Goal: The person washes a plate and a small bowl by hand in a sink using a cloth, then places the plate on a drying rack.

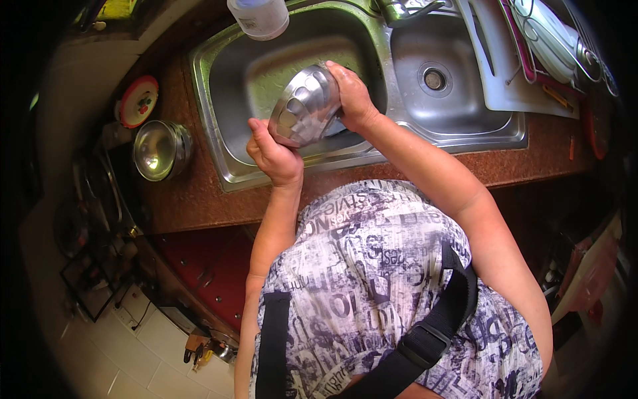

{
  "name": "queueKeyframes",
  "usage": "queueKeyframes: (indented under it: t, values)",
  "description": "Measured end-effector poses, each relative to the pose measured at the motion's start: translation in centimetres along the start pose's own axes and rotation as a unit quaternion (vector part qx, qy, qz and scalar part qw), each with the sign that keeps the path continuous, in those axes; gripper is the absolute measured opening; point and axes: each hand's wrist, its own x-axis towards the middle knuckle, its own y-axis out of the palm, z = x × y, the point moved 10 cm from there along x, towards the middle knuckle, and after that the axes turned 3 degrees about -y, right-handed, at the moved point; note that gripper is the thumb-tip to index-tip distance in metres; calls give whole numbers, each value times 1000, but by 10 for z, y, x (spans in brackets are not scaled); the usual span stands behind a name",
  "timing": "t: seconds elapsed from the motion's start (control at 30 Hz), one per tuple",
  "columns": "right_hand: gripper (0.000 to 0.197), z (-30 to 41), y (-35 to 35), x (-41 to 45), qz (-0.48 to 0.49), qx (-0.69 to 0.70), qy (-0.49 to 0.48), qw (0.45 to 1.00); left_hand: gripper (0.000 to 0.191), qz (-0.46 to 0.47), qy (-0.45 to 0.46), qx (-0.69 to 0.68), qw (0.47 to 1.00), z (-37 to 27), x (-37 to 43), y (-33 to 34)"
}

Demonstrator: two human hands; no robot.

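Note:
Over the larger basin of a stainless steel double sink, both my hands hold a shiny metal bowl with a dimpled outer wall. The bowl is tilted on its side. My left hand grips its lower left edge, thumb pointing up. My right hand holds the upper right rim, and the fingers behind the bowl are hidden. Something pale shows just below the bowl, too covered to name. A white plastic container stands at the sink's far edge.
Stacked metal bowls and a red-rimmed plate are on the brown countertop at left. The smaller basin, a faucet, a white cutting board and a dish rack with plates lie to the right.

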Motion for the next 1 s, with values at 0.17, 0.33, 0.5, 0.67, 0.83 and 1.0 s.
queueKeyframes:
  t: [0.17,0.33,0.5,0.67,0.83,1.0]
  values:
    - [19,38,7,10,39,-57,-84,994,32,306,-63,56,948,23,-8,22]
    - [27,52,27,4,130,-264,-172,940,37,354,-173,-8,919,15,-21,45]
    - [42,69,97,-87,170,-561,-467,662,36,290,-141,-37,946,21,-13,38]
    - [50,66,107,-106,165,-606,-477,615,30,291,-57,33,954,16,-11,36]
    - [39,47,49,-3,180,-274,-70,942,30,333,-16,156,930,0,-30,45]
    - [43,70,75,-59,175,-388,-316,848,38,306,-22,131,943,8,-18,29]
